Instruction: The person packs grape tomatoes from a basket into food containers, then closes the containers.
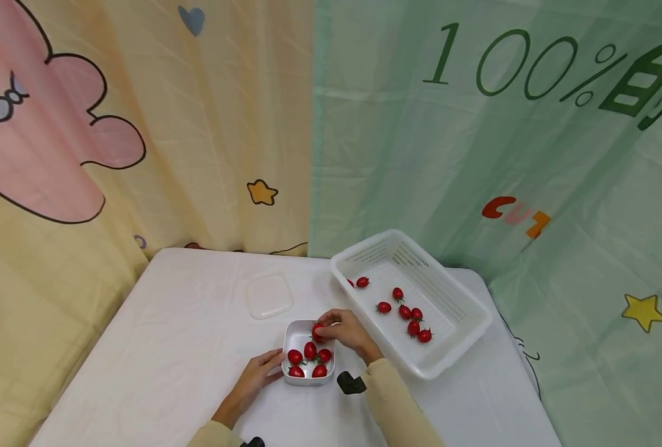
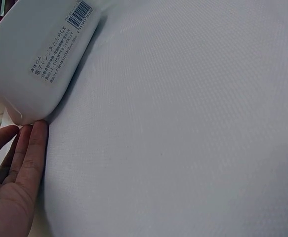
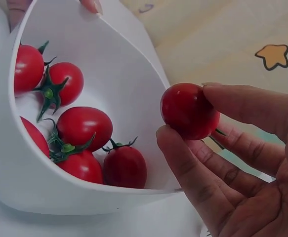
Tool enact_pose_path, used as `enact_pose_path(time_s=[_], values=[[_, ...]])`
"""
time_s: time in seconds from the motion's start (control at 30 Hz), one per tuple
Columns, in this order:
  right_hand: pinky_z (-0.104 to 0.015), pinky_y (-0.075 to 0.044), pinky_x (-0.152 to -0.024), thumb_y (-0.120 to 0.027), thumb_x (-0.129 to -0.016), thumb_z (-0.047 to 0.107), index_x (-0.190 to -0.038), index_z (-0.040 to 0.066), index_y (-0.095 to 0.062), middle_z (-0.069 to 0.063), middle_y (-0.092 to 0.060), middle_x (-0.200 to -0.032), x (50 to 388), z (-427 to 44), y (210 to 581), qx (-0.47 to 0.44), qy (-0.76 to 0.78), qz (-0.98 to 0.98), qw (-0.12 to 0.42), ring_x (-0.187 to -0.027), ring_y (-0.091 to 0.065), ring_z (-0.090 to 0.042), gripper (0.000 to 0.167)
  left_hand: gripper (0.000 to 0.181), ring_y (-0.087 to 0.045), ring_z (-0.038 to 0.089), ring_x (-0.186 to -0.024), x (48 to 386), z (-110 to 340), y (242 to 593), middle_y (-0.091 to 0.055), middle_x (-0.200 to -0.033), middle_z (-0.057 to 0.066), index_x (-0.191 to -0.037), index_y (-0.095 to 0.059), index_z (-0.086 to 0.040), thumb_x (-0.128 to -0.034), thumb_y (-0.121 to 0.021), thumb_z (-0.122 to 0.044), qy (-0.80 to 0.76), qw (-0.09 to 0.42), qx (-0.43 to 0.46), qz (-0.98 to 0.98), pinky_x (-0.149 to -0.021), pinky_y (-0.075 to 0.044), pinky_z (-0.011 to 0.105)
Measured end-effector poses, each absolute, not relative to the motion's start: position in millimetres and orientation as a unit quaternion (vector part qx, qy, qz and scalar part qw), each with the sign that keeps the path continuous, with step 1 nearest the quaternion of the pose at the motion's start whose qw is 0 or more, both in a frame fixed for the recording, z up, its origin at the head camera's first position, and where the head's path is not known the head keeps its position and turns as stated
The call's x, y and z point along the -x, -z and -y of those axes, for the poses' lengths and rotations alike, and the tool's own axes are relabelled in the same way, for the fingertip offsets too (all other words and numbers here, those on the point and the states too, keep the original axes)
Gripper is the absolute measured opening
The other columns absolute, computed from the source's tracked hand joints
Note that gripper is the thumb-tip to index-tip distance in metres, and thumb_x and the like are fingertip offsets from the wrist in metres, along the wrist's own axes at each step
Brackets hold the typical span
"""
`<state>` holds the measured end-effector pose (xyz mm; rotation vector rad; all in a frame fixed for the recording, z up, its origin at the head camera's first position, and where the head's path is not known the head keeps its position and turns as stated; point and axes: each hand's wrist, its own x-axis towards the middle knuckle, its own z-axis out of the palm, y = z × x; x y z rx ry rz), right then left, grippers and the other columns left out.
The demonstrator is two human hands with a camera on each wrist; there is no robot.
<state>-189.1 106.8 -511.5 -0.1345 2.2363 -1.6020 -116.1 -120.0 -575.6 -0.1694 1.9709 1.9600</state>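
A small white square container [image 1: 308, 381] holding several red cherry tomatoes [image 1: 310, 351] stands on the table. My right hand [image 1: 350, 333] pinches one tomato [image 3: 187, 111] between thumb and fingers at the container's far right corner; in the right wrist view it is by the rim. My left hand [image 1: 255, 377] touches the container's left side with nearly straight fingers. The left wrist view shows those fingertips [image 2: 35, 129] against a corner of the container [image 2: 40, 54], whose side bears a printed label.
To the right lies a white perforated basket [image 1: 459, 347] with several more tomatoes [image 1: 405, 312] in it. A clear square lid [image 1: 269, 296] rests behind the container on the white-covered table [image 1: 169, 347]. Patterned curtains [image 1: 225, 124] hang along the table's back and sides.
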Motion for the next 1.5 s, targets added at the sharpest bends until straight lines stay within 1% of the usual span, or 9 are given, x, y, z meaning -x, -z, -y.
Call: enact_pose_path(time_s=[0.13, 0.37, 0.53, 0.67, 0.87, 1.1, 1.23, 1.4, 1.5], values=[[-0.032, -0.058, -0.081, -0.074, -0.085, 0.014, -0.104, 0.001, -0.066, -0.005, -0.065, -0.09, 188, -107, 511, 0.042, 0.561, -0.804, 0.194, -0.081, -0.063, -0.017, 0.025, 0.066, -0.05, 0.042, -0.123, 117, 120, 576, -0.041, -0.14, 0.034, -0.134, -0.04, 0.019, -0.0979, -0.055, -0.035, -0.691, 0.183, 0.061, -0.696, -0.096, -0.052, 0.042], [-0.035, -0.057, -0.085, -0.072, -0.086, 0.012, -0.112, -0.003, -0.063, -0.007, -0.067, -0.097, 186, -114, 511, 0.063, 0.569, -0.795, 0.198, -0.087, -0.064, -0.018, 0.032, 0.069, -0.05, 0.041, -0.123, 116, 121, 577, -0.041, -0.14, 0.034, -0.135, -0.04, 0.018, -0.0974, -0.056, -0.037, -0.691, 0.19, 0.067, -0.695, -0.095, -0.052, 0.042], [-0.036, -0.057, -0.086, -0.071, -0.087, 0.013, -0.115, -0.005, -0.061, -0.007, -0.067, -0.098, 190, -120, 508, 0.071, 0.576, -0.791, 0.195, -0.088, -0.064, -0.018, 0.035, 0.065, -0.049, 0.042, -0.124, 116, 121, 576, -0.041, -0.14, 0.034, -0.135, -0.04, 0.019, -0.0987, -0.054, -0.033, -0.696, 0.182, 0.058, -0.692, -0.097, -0.051, 0.043], [-0.037, -0.058, -0.085, -0.068, -0.088, 0.01, -0.115, -0.008, -0.06, -0.011, -0.066, -0.098, 192, -128, 492, 0.079, 0.589, -0.783, 0.184, -0.086, -0.065, -0.019, 0.033, 0.063, -0.05, 0.042, -0.123, 117, 121, 575, -0.042, -0.139, 0.034, -0.134, -0.041, 0.019, -0.0985, -0.055, -0.032, -0.693, 0.176, 0.066, -0.696, -0.096, -0.051, 0.043], [-0.039, -0.057, -0.087, -0.068, -0.088, 0.011, -0.113, -0.003, -0.063, -0.012, -0.066, -0.101, 195, -150, 471, 0.069, 0.603, -0.78, 0.154, -0.088, -0.067, -0.022, 0.029, 0.066, -0.05, 0.042, -0.123, 117, 121, 576, -0.042, -0.139, 0.034, -0.134, -0.04, 0.019, -0.0977, -0.056, -0.035, -0.689, 0.182, 0.079, -0.697, -0.095, -0.052, 0.043], [-0.041, -0.057, -0.087, -0.067, -0.089, 0.006, -0.119, -0.012, -0.057, -0.027, -0.064, -0.108, 203, -175, 460, 0.062, 0.624, -0.769, 0.127, -0.09, -0.068, -0.029, 0.036, 0.063, -0.052, 0.041, -0.12, 117, 121, 575, -0.043, -0.137, 0.035, -0.133, -0.041, 0.02, -0.0988, -0.055, -0.031, -0.698, 0.175, 0.075, -0.69, -0.095, -0.051, 0.046], [-0.039, -0.058, -0.086, -0.066, -0.089, 0.004, -0.12, -0.015, -0.055, -0.028, -0.062, -0.107, 209, -187, 462, 0.062, 0.629, -0.765, 0.124, -0.09, -0.069, -0.03, 0.038, 0.063, -0.053, 0.04, -0.12, 117, 122, 576, -0.043, -0.138, 0.034, -0.134, -0.041, 0.019, -0.0988, -0.055, -0.031, -0.697, 0.18, 0.068, -0.691, -0.095, -0.051, 0.044], [-0.042, -0.057, -0.084, -0.068, -0.09, 0.013, -0.121, -0.009, -0.057, -0.018, -0.066, -0.106, 214, -200, 462, 0.024, 0.611, -0.782, 0.119, -0.092, -0.069, -0.033, 0.039, 0.062, -0.052, 0.04, -0.121, 119, 121, 576, -0.044, -0.138, 0.034, -0.133, -0.041, 0.02, -0.0984, -0.055, -0.031, -0.7, 0.181, 0.064, -0.688, -0.095, -0.052, 0.044], [-0.046, -0.055, -0.086, -0.067, -0.091, 0.014, -0.121, -0.006, -0.059, -0.019, -0.066, -0.109, 218, -207, 462, 0.003, 0.611, -0.782, 0.122, -0.095, -0.067, -0.035, 0.037, 0.06, -0.052, 0.04, -0.121, 118, 121, 575, -0.045, -0.137, 0.034, -0.132, -0.042, 0.02, -0.0985, -0.055, -0.029, -0.704, 0.177, 0.066, -0.684, -0.095, -0.052, 0.045]])
